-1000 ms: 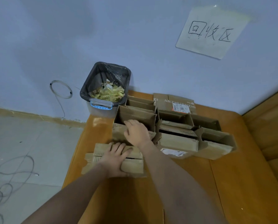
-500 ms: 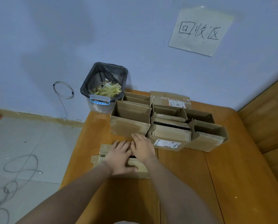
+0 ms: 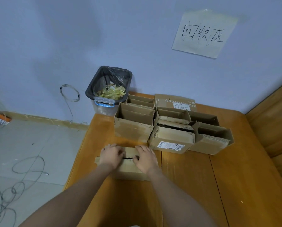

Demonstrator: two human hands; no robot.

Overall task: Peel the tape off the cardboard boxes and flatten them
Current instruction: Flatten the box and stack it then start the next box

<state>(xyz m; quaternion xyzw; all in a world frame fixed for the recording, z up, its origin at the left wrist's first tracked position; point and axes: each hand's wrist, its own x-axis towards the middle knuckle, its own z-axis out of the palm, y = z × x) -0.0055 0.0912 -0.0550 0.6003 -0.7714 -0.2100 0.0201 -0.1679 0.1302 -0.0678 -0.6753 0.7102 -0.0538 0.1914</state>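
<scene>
A flattened cardboard box point(image 3: 128, 171) lies on the near left part of the wooden table point(image 3: 186, 185). Both hands lie on top of it, a short way apart. My left hand point(image 3: 111, 155) presses its left half and my right hand point(image 3: 145, 158) its right half. Their fingertips sit by a dark slit between the flaps. Behind it stand several open cardboard boxes: one on the left point(image 3: 133, 130), one with a white label point(image 3: 171, 140) and one on the right point(image 3: 210, 140). A printed box point(image 3: 174, 102) lies at the back.
A black-lined bin point(image 3: 109, 89) holding yellowish tape scraps stands at the table's far left corner against the wall. A paper sign point(image 3: 204, 33) hangs on the wall. Loose cables point(image 3: 27, 164) lie on the floor to the left.
My right hand left the standing left box and came down onto the flattened box beside my left hand. The two hands have since spread slightly apart on it.
</scene>
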